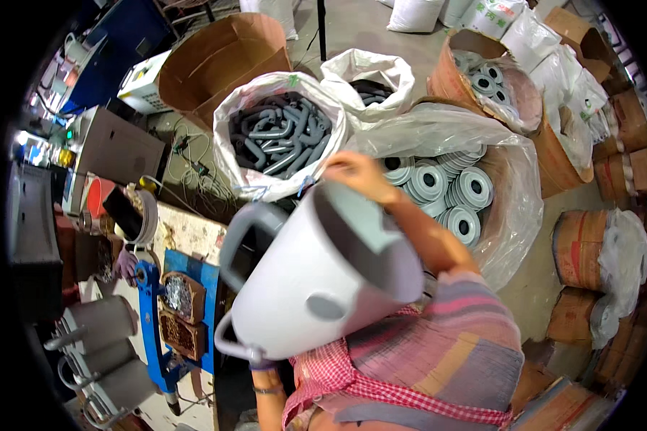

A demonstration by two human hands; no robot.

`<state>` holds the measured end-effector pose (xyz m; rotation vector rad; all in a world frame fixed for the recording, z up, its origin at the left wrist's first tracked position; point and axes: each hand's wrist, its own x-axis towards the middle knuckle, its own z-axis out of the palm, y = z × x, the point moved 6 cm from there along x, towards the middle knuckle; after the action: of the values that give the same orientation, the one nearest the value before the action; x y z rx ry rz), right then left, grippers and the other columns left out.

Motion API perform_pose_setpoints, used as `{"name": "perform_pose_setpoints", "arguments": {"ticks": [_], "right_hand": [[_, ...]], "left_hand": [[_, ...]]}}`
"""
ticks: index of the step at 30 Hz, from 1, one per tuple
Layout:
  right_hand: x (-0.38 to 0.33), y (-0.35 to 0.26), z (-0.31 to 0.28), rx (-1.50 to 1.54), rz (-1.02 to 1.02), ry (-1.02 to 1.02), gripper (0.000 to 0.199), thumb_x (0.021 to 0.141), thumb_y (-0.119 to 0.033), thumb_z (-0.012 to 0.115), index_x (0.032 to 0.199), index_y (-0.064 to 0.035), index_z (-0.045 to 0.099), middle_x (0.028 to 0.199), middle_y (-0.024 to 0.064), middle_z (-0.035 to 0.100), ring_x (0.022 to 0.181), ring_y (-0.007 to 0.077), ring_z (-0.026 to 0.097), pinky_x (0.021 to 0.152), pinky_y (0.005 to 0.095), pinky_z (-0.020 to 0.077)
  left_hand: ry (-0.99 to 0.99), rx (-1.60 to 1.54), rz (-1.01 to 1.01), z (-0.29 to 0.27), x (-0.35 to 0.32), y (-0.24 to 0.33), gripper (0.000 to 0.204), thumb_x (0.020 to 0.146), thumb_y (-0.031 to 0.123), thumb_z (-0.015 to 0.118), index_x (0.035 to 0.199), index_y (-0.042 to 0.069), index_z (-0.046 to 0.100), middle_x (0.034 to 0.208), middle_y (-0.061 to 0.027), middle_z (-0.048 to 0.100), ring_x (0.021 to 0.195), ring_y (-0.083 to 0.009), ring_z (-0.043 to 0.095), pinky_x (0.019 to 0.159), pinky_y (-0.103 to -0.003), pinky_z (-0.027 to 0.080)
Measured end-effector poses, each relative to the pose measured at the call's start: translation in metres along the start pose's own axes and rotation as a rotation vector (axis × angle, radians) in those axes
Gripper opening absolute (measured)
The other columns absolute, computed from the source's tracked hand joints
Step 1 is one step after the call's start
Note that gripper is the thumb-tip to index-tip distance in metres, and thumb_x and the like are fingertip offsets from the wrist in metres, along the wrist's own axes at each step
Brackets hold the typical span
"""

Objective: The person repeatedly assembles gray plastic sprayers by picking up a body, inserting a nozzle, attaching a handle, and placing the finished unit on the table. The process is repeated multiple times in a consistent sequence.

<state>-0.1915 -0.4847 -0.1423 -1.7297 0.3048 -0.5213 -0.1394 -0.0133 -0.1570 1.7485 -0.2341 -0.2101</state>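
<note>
I hold a large pale grey pot body [323, 287] tilted in front of my chest, its open mouth facing up and right. My right hand [356, 174] is curled over the far rim of the pot. My left hand [263, 365] is pressed against the pot's base by a metal loop handle [226, 345] and is mostly hidden by it. A grey side handle [246, 244] sticks out on the pot's left. Just beyond the right hand a white bag holds several dark grey curved handles [280, 133].
A plastic-lined bin of round grey-white lids [446, 190] stands to the right, with more bags and cardboard drums [582, 244] behind it. On the left bench are a blue fixture [158, 309], a tray of screws [176, 294] and several finished pots [101, 345].
</note>
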Motion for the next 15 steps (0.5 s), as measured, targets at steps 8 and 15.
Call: {"name": "perform_pose_setpoints", "arguments": {"ticks": [8, 15], "right_hand": [[-0.183, 0.235, -0.373, -1.32, 0.945, 0.445, 0.071, 0.073, -0.037, 0.081, 0.121, 0.0095, 0.058, 0.134, 0.0314, 0.046, 0.126, 0.043, 0.044, 0.106, 0.0454, 0.0401], [-0.135, 0.216, -0.378, -1.387, 0.672, 0.541, 0.058, 0.072, -0.033, 0.082, 0.116, -0.0001, 0.064, 0.129, 0.0231, 0.056, 0.124, 0.0378, 0.049, 0.103, 0.0441, 0.0423]], "left_hand": [[0.234, -0.07, -0.165, -0.054, -0.018, -0.024, 0.055, 0.092, 0.026, 0.062, 0.137, -0.001, 0.044, 0.133, -0.0147, 0.056, 0.119, -0.0256, 0.057, 0.099, -0.038, 0.048], [0.279, -0.021, -0.164, -0.05, -0.013, -0.005, 0.055, 0.092, 0.026, 0.063, 0.136, 0.0, 0.045, 0.131, -0.0143, 0.057, 0.117, -0.0251, 0.058, 0.097, -0.038, 0.049]]}}
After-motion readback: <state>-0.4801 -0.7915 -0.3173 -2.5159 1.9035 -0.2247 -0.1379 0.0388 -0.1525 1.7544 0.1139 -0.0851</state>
